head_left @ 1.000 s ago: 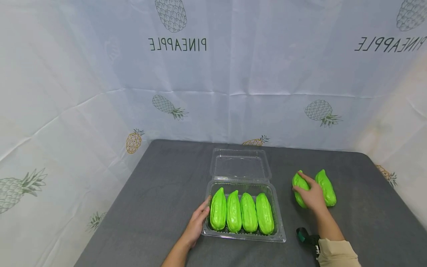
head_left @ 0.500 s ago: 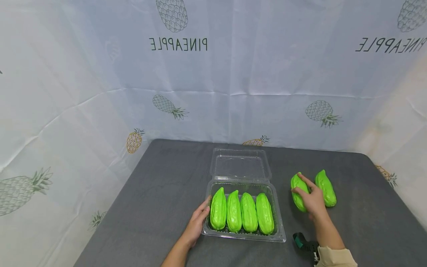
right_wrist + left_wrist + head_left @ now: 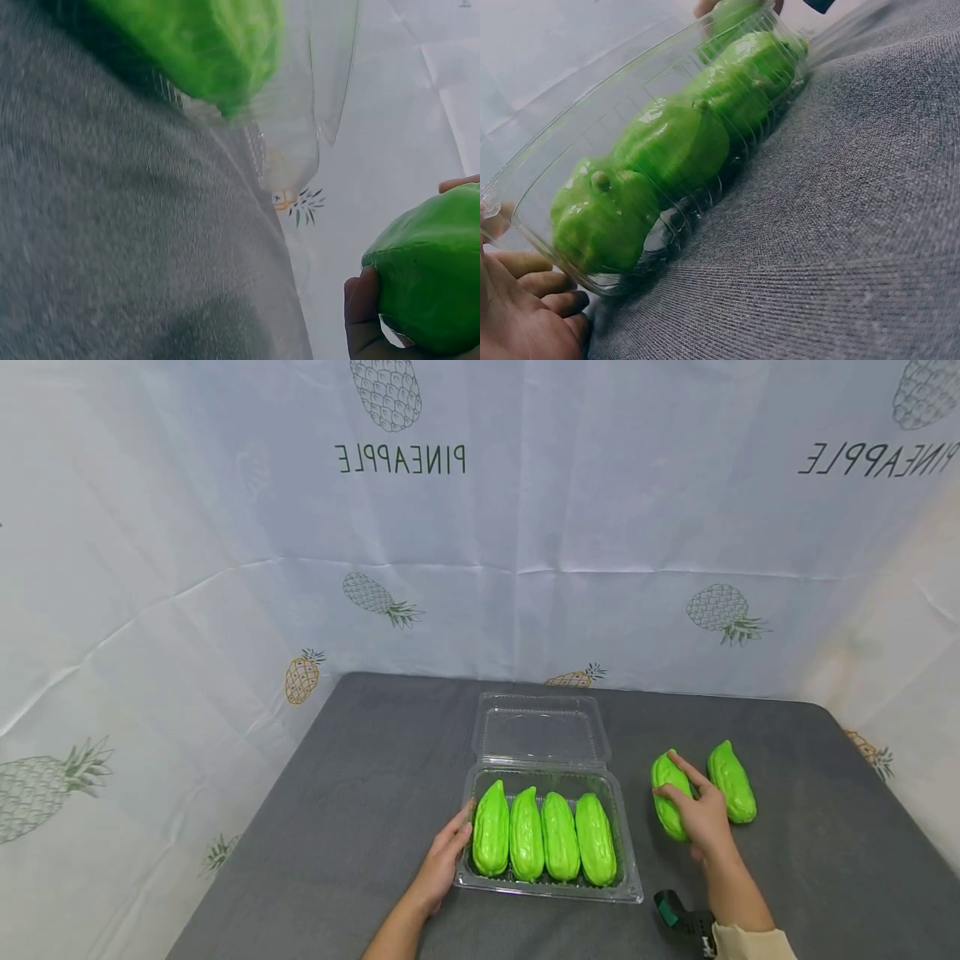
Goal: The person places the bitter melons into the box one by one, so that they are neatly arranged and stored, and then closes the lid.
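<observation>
Grey table (image 3: 360, 785) with an open clear container (image 3: 551, 893).
The left hand (image 3: 441, 864), fingers relaxed, touches the container's left side; the right hand (image 3: 705, 817) grips one green fruit (image 3: 667, 816) right of it. Four matching fruits (image 3: 527, 835) lie inside; a sixth fruit (image 3: 731, 782) rests beside the right hand.

Vs. 1 s ago, I've got the R hand (image 3: 703, 810) a bit lower in the head-cam frame. The ribbed green gourd (image 3: 666, 775) it grips has come down-L w/ it, nearer the clear clamshell box (image 3: 551, 892). Gap btwn that gourd & the other loose gourd (image 3: 732, 783) at frame R is wider. Black wrist device (image 3: 681, 918) & beige sleeve (image 3: 752, 945) slid down-L too; less sleeve shows at the bottom edge.
</observation>
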Action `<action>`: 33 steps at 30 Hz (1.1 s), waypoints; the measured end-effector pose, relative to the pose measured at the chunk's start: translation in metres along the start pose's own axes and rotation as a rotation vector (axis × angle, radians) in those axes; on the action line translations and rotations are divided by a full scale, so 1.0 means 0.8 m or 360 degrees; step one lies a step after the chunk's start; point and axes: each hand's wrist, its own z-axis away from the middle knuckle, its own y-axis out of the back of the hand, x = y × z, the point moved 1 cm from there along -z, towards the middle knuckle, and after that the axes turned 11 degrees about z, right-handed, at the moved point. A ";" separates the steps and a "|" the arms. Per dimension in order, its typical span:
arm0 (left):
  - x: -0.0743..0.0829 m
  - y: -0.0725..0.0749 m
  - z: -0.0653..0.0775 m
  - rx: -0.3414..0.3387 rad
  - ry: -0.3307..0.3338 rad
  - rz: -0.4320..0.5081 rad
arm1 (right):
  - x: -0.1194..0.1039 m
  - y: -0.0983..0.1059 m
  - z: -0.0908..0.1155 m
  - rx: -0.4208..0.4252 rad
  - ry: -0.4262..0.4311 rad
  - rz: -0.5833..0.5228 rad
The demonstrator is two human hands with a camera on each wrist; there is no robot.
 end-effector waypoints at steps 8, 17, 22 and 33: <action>0.001 0.000 0.001 0.0007 0.0014 -0.0013 | -0.002 -0.004 0.009 -0.0010 -0.0042 -0.0116; 0.002 0.000 0.001 0.0016 0.0004 -0.0056 | -0.014 -0.015 0.024 -0.0034 -0.0009 -0.0371; 0.003 0.000 0.002 0.0000 0.0004 -0.0062 | -0.026 -0.028 0.032 -0.0062 0.0059 -0.0486; 0.002 -0.001 0.001 -0.0008 0.0010 -0.0033 | -0.044 -0.049 0.046 -0.0096 0.0148 -0.0462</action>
